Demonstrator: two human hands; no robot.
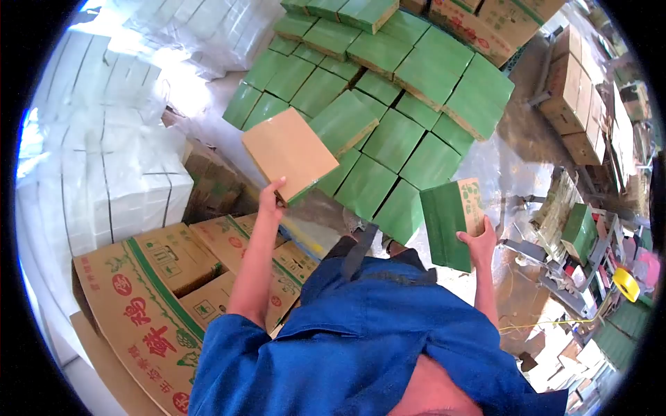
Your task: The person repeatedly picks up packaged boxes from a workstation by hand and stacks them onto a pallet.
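My left hand point(272, 197) grips the near corner of a carton point(288, 151), whose plain tan face is turned up; a little green shows along its lower edge. On the other side, my right hand point(480, 241) is closed around a green carton point(445, 225) with a tan printed side, tilted in front of my hip. Between and beyond both hands lies a large stack of green cartons point(392, 142), laid in stepped layers. The left-hand carton overlaps part of this stack in view, and I cannot tell whether it touches it.
Brown printed boxes point(139, 312) stand close on my left, near white plastic-wrapped stacks point(132, 180). More brown boxes point(572, 90) sit at the upper right. A metal-framed machine point(555, 267) with a green carton and a yellow tape roll point(626, 284) is on the right.
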